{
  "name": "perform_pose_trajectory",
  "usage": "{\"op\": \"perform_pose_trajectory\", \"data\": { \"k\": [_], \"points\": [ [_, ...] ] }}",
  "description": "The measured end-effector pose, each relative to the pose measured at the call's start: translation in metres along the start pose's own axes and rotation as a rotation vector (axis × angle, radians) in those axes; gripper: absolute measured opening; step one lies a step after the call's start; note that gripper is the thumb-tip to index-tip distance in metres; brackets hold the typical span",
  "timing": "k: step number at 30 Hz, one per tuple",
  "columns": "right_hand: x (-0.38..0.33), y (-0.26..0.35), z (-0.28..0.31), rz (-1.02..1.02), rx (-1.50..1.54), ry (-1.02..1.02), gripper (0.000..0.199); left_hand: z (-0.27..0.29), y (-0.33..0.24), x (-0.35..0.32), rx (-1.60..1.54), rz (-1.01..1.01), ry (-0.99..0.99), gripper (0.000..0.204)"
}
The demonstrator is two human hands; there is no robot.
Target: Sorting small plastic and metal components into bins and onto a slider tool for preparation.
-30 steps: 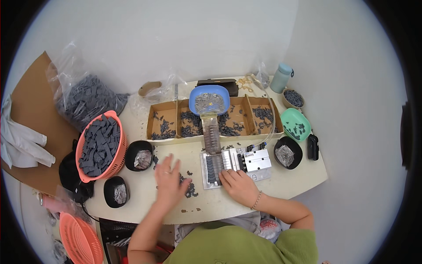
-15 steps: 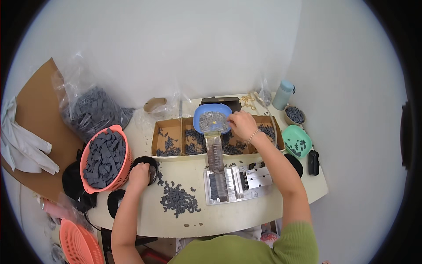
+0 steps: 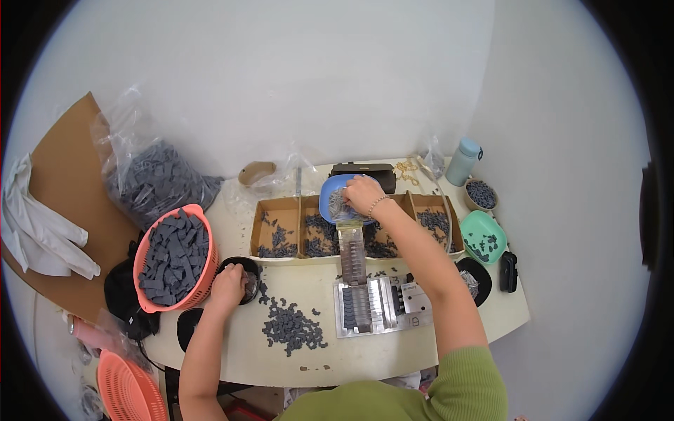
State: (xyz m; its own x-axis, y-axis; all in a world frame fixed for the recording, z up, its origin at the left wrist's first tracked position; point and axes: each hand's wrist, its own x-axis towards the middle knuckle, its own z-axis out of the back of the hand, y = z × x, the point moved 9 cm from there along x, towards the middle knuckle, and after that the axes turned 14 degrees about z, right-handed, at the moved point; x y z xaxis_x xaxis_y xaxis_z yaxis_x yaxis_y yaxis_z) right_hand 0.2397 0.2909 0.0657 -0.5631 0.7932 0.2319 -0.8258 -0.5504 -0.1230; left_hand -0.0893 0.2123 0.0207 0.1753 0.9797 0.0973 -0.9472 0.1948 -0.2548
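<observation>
My right hand (image 3: 364,195) reaches into a blue bowl (image 3: 329,186) holding small clear or silvery pieces, its fingers drawn together; what they grip is hidden. Below the bowl, a clear ribbed chute (image 3: 352,254) slopes down to a metal fixture (image 3: 380,298) with dark grey pieces along its left side. Over at the left, my left hand (image 3: 229,288) dips its fingertips into a round black bowl (image 3: 232,262) with small shiny contents. Those fingers look pinched, but nothing between them can be made out. A loose pile of small dark grey pieces (image 3: 291,328) lies between that bowl and the fixture.
A divided cardboard tray (image 3: 277,261) of grey bits stretches behind the fixture. At left stand a pink basket (image 3: 214,263) of grey chunks and a stuffed plastic bag (image 3: 158,175). A green dish (image 3: 491,223), another black bowl (image 3: 479,270) and a blue bottle (image 3: 463,161) are at right.
My right hand has moved left, further over the blue bowl. My left hand stays at the black bowl, its fingers shifted toward the contents. The whole view has shifted slightly.
</observation>
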Motion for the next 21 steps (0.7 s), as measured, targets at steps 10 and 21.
{"op": "perform_pose_trajectory", "data": {
  "k": [10,21],
  "points": [
    [-0.024,-0.008,0.01,-0.059,0.09,-0.053,0.013,0.042,-0.023,-0.018,0.188,0.043,-0.158,0.009],
    [-0.063,-0.007,0.045,-0.215,0.104,-0.223,0.016,-0.021,-0.213,-0.111,-0.421,-0.537,0.059,0.019]
  ]
}}
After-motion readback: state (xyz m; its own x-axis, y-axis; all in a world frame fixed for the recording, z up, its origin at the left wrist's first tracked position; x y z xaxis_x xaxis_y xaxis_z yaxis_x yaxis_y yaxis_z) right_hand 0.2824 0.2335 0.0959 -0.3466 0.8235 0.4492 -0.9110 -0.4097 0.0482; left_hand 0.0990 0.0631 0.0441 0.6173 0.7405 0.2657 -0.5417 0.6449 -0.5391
